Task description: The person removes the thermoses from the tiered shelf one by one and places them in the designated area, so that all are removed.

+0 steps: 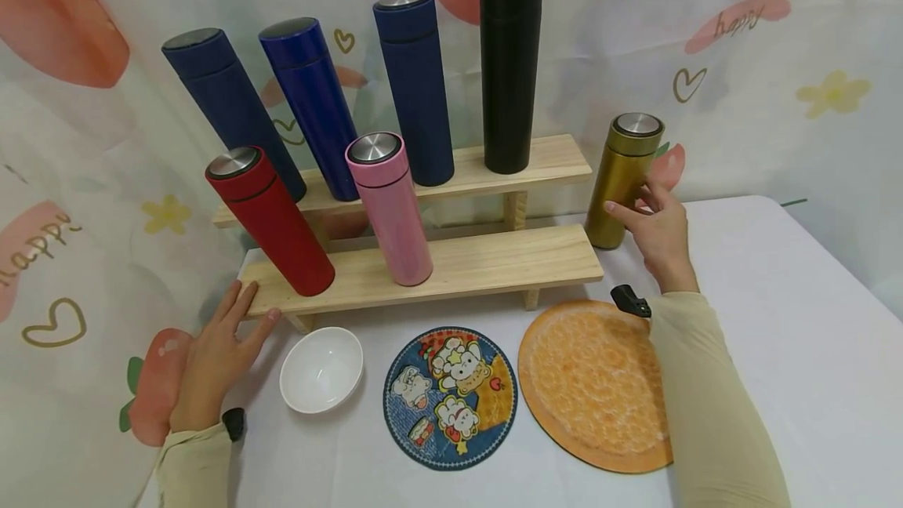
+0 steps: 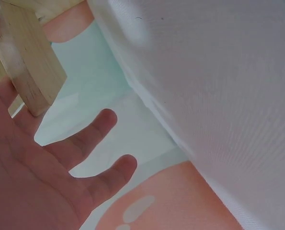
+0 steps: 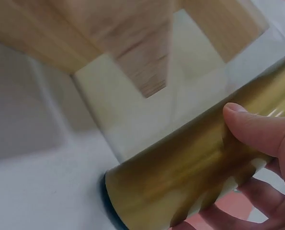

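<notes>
Fingers (image 3: 262, 194) and thumb of your right hand (image 1: 659, 237) curl round the gold flask (image 1: 621, 186), thumb on one side of its body, fingers on the other. It is close to upright, just beyond the right end of the lower shelf (image 1: 494, 257); whether its base touches the table (image 1: 755, 296) you cannot tell. Expect a stiff, hard cylinder, probably metal, with some weight even if nothing is in it. Its smooth, shiny coat may slip under dry skin, so your surest hold is round the middle of the body, not up at the lid (image 1: 639, 125), which could turn or come away. A scratch or dent seems likelier than a break.

Your left hand (image 1: 215, 363) has its fingers spread, holding nothing, at the left end of that shelf, a flat board of pale, grained wood. On it you see a red flask (image 1: 271, 222) and a pink flask (image 1: 393, 214), both glossy. Blue flasks (image 1: 415, 92) and a duller black flask (image 1: 511, 77) line the upper shelf (image 1: 557, 159). Nearer you lie a smooth white bowl (image 1: 320, 371), a round cartoon mat (image 1: 494, 414) and a round orange mat (image 1: 592, 382); behind hangs a printed cloth (image 1: 748, 116)
</notes>
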Available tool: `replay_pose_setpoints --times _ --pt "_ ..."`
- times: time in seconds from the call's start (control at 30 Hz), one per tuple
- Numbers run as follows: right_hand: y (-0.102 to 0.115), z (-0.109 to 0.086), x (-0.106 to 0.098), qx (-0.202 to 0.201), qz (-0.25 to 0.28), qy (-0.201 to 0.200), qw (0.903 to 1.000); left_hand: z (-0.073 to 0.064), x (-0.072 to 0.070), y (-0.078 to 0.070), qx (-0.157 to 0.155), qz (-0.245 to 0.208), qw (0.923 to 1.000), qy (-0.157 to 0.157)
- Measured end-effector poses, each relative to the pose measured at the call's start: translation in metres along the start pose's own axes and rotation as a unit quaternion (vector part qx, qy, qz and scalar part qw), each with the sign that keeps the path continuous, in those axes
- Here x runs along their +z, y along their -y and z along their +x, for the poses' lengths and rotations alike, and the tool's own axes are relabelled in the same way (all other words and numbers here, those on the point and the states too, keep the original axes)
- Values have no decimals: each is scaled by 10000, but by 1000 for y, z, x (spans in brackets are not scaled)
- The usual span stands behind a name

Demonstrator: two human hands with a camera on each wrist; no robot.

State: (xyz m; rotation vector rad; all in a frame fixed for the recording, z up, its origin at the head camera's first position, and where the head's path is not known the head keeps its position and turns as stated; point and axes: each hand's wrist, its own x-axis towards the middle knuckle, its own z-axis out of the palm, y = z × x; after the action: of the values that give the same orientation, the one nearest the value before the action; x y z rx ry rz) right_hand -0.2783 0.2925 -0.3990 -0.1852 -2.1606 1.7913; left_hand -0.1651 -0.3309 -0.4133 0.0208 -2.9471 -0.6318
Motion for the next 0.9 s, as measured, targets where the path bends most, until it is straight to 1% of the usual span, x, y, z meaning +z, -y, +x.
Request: replay_pose_setpoints --times 0.1,0.27,0.47,0.6,0.73,0.8,0.9 --pt "-4 2 2 -56 -286 -43 9996 0 0 0 -19 4 10000 9" --pt "-10 6 4 -83 -351 65 9993 -1 0 -2 -25 -37 10000 12" --pt "-16 12 4 -159 -182 276 9993 -1 -1 -2 -97 -112 9999 68" --pt "-16 14 4 -220 -16 349 9991 0 -2 -2 -61 -136 9999 6" --pt "-15 13 4 -221 95 406 9989 0 -2 -2 5 -119 9999 -45" --pt "-15 11 3 -228 71 480 9986 0 -2 -1 20 -112 9999 -55" --pt "-11 8 -1 -234 192 592 9978 0 -1 -1 42 -102 9999 -67"
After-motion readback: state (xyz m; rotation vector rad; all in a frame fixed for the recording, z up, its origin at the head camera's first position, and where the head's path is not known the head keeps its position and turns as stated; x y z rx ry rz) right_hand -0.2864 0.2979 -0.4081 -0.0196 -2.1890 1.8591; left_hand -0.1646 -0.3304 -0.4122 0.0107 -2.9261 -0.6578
